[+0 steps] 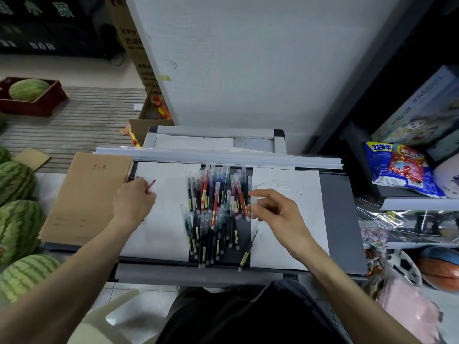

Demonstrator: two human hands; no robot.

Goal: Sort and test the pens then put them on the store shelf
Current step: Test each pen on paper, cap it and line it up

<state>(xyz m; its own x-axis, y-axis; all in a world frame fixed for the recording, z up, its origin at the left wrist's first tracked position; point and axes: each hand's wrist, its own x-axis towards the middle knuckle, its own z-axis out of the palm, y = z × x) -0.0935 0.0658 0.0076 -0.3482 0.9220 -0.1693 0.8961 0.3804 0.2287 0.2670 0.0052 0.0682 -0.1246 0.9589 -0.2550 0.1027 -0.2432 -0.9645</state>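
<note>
Watermelons (15, 182) lie in a row beside the left edge of the worktop (342, 219), which is grey. On its left end rests a stack of brown notebooks (87, 194). Just right of the stack, the left hand (134, 202) grips a red pen (151, 186) with curled fingers. The pen is tilted and its end sticks out above the knuckles, over the far left part of a left white sheet (169, 219). In the middle of the worktop, between the two sheets, is the pile of pens (216, 207). They are of many colours, with clear caps and small yellow labels, most pointing toward the far edge and crossing one another. One dark pen (248, 252) lies apart at the near right side of the pile, across the left border of the right white sheet (298, 232). Over this border, the right hand (275, 214) hovers just beside the pile and pinches a clear cap (253, 204) between thumb and fingertips; the cap is blurred. Beyond the right edge of the worktop, snack bags (397, 167) lie on a shelf.
</note>
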